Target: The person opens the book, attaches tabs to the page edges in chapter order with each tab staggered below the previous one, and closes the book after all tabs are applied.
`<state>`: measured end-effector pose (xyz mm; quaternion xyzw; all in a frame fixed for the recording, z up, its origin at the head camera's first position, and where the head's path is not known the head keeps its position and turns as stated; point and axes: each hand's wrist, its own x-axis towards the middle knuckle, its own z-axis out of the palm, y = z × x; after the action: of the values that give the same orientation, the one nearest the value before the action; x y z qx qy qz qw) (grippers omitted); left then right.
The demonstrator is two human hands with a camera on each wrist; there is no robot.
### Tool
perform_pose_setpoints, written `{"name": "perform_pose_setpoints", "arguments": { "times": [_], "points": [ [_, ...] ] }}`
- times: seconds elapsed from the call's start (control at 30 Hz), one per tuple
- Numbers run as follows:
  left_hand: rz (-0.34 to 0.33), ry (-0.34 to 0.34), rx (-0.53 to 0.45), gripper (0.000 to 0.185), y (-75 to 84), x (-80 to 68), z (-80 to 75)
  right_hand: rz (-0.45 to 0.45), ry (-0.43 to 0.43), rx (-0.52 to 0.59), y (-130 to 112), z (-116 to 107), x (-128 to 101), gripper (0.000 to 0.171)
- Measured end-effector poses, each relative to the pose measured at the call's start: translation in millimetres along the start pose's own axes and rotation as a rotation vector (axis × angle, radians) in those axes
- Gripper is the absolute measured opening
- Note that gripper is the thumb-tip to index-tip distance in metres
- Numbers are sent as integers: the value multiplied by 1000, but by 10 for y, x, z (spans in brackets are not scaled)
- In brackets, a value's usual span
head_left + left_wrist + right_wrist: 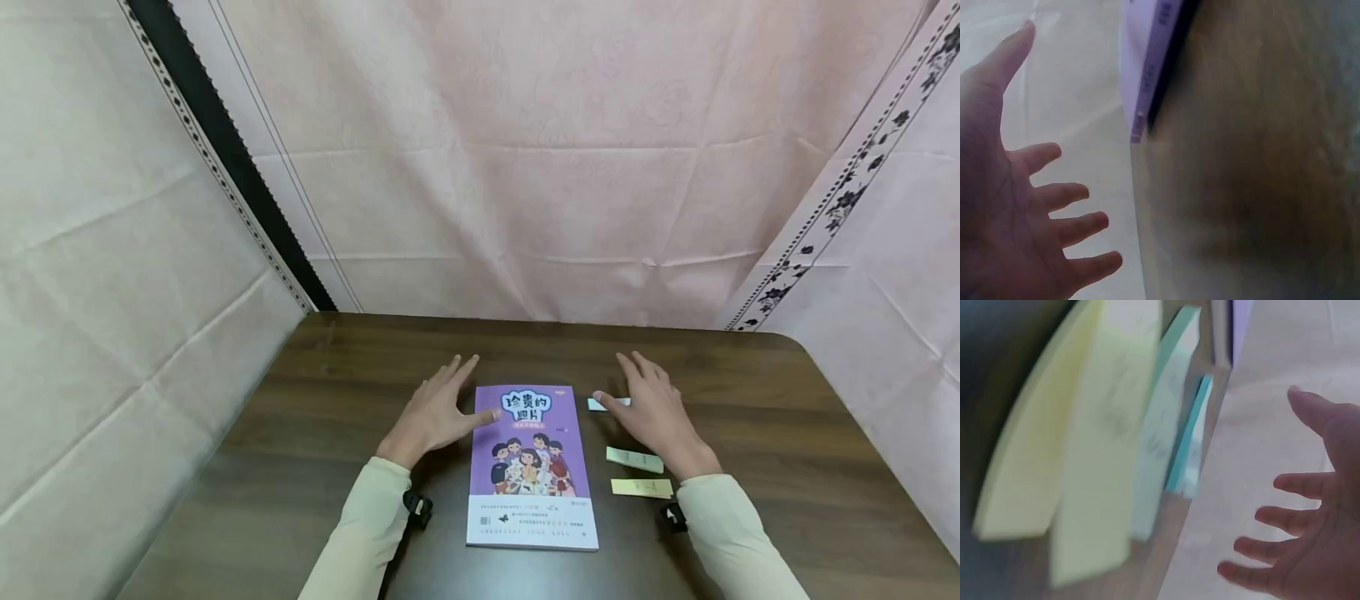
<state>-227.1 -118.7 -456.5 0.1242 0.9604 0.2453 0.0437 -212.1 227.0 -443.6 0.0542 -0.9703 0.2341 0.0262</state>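
A purple book (531, 467) with cartoon figures and a white lower band lies face up on the table. My left hand (435, 417) hovers at its upper left, fingers spread, the thumb overlapping the cover's edge in the head view. Nothing is in that palm (1004, 206) in the left wrist view. To the book's right, my right hand (656, 412) is held with fingers extended and holds nothing. Beside and below it lie a blue sticky-note pad (597, 405), partly hidden by the thumb, a green pad (634, 459) and a yellow pad (641, 487).
The brown wooden table (300, 467) ends at a back edge against a pinkish cloth (525, 208). White cloths hang on both sides, the right one bordered with dark flowers (847, 200). In the right wrist view, the top sheet of the yellow pad (1104, 456) lifts away from the rest.
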Motion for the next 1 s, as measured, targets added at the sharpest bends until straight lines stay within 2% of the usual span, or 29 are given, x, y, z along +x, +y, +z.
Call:
{"name": "perform_pose_setpoints", "arguments": {
  "times": [0.17,0.3,0.47,0.77,0.87,1.0],
  "points": [
    [6,-56,-43,117,116,-108,19,-5,-62,57,-167,39,43,86],
    [32,-125,-79,120,213,-200,60,-16,-119,101,-262,108,67,78],
    [103,-236,-79,118,321,-317,120,-66,-175,91,-354,249,99,72],
    [245,-371,99,122,520,-641,245,-120,-218,-40,-396,449,99,74],
    [274,-380,166,123,580,-725,258,-132,-206,-72,-399,457,115,75],
    [298,-354,244,128,622,-753,291,-141,-182,-96,-421,445,126,76]
  ]
}}
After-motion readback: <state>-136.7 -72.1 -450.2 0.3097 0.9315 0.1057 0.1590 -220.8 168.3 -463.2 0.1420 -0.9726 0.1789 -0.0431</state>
